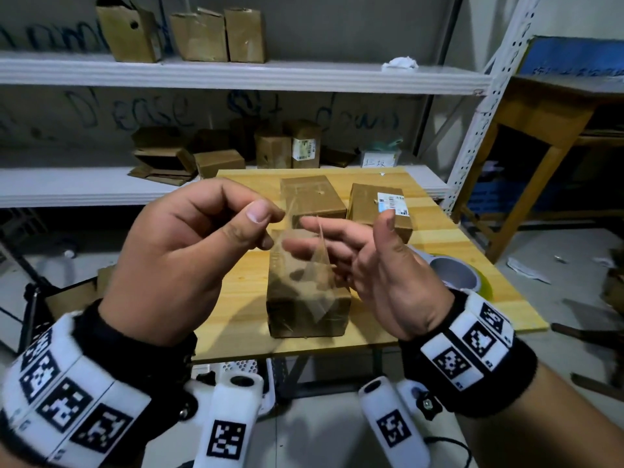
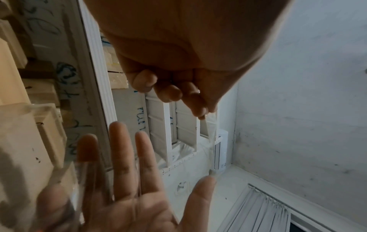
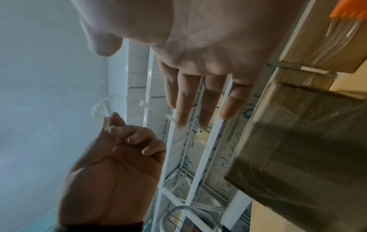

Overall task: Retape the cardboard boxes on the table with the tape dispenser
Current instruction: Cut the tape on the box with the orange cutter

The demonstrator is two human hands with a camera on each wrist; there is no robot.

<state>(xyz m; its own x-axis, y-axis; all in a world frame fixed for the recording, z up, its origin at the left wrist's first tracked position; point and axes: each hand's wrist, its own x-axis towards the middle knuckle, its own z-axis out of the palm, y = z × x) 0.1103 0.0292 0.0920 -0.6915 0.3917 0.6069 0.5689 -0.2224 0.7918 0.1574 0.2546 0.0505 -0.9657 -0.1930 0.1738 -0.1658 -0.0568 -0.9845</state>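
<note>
Both hands are raised over the table (image 1: 439,228). My left hand (image 1: 270,224) pinches one end of a crumpled strip of clear tape (image 1: 319,265) between thumb and forefinger. My right hand (image 1: 341,234) is spread with straight fingers, and the strip's other end clings to them. A taped cardboard box (image 1: 304,309) lies below the hands, with two more boxes (image 1: 314,194) (image 1: 374,201) behind it. In the left wrist view my curled left fingers (image 2: 198,108) hold the tape (image 2: 208,127). In the right wrist view the right fingers (image 3: 184,102) are straight. No dispenser is visible.
A tape roll (image 1: 454,273) lies on the table right of the near box, partly behind my right hand. White metal shelves (image 1: 236,76) behind the table carry several worn cardboard boxes. A wooden stool (image 1: 540,130) stands at the right; paper scraps litter the floor.
</note>
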